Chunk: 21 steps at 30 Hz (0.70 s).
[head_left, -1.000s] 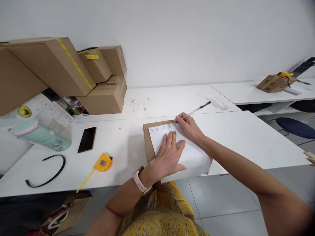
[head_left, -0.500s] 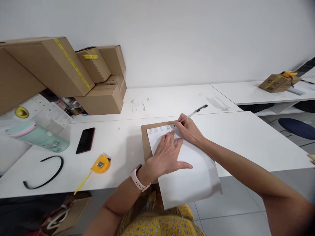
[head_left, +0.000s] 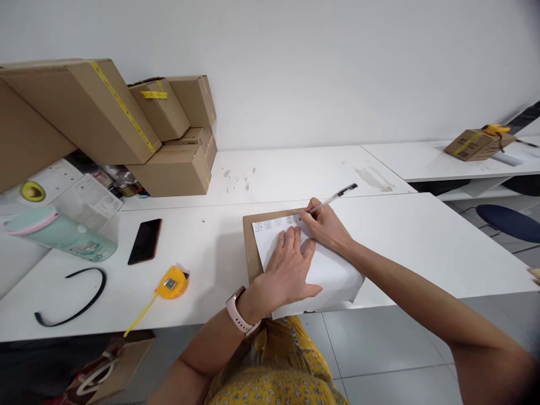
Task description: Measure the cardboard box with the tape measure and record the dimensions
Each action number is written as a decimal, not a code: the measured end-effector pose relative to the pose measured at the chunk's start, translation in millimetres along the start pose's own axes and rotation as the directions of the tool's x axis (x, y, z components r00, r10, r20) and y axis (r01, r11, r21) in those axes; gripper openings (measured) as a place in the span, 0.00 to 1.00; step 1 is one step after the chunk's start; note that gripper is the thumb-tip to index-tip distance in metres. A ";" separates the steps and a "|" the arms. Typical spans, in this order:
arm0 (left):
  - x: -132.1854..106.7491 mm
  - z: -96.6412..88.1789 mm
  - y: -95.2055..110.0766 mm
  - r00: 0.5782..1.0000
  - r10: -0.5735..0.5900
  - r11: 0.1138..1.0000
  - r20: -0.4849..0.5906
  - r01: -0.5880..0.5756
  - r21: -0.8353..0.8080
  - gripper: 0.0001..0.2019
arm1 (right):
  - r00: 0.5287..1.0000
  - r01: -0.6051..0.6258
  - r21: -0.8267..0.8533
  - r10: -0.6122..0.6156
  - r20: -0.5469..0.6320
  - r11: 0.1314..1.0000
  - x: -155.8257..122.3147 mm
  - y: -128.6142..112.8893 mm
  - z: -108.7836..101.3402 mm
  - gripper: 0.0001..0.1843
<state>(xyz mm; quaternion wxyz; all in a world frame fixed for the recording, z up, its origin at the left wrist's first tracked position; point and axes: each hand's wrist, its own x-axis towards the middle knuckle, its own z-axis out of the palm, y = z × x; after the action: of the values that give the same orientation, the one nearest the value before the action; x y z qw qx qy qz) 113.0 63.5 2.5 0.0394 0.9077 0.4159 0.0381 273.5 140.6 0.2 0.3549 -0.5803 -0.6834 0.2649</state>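
A sheet of white paper (head_left: 333,281) lies over a brown cardboard piece (head_left: 252,253), with small handwritten columns along its top edge. My left hand (head_left: 291,270) rests flat on the sheet, fingers spread, a pink watch on its wrist. Pinched in my right hand (head_left: 324,225) is a pen (head_left: 337,195) with a clear barrel and black end; its tip is at the writing, partly hidden by the fingers. The paper's lower part hangs at the front edge of the white table (head_left: 400,242).
Left of the paper are an orange tape measure (head_left: 172,283) with its tape pulled out, a phone (head_left: 145,241), a black band (head_left: 90,301) and a mint tumbler (head_left: 63,233). Cardboard boxes (head_left: 169,171) stack at the back left. A small box (head_left: 475,144) and a blue stool (head_left: 508,221) stand right.
The lower part of the paper has folded down and away, so less of it shows below my left hand. My right hand and the pen have shifted very slightly right.
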 end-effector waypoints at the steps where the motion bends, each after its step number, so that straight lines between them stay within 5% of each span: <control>1: 0.1 0.0 0.0 1.000 0.000 1.000 -0.003 0.000 0.003 0.49 | 1.000 0.003 0.000 -0.003 -0.002 1.000 0.0 -0.4 0.1 0.09; 21: 0.7 -1.0 0.3 1.000 0.013 1.000 -0.004 -0.013 0.011 0.48 | 1.000 -0.013 0.066 0.011 0.022 0.998 -1.8 -14.2 -1.7 0.09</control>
<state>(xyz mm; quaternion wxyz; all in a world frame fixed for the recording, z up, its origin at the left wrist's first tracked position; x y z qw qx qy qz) 113.5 63.9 3.6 0.0332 0.9105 0.4105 0.0380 266.3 136.1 11.9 0.3652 -0.5694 -0.6745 0.2958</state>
